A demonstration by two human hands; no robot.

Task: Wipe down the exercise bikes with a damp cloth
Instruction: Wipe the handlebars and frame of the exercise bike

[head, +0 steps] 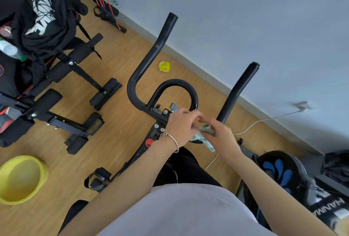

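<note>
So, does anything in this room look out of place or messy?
A small yellow smiley-face item lies loose on the floor by the wall, and dark clothing is heaped over the bench at left. Nothing looks spilled or broken.

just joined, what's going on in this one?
A person stands over an exercise bike with both hands on a greenish cloth. The left hand and right hand hold it bunched between them, one end hanging down, just in front of where the handlebars bolt to the stem. Whether the cloth touches the frame can't be told. A yellow basin sits on the wood floor to the person's left.
</note>
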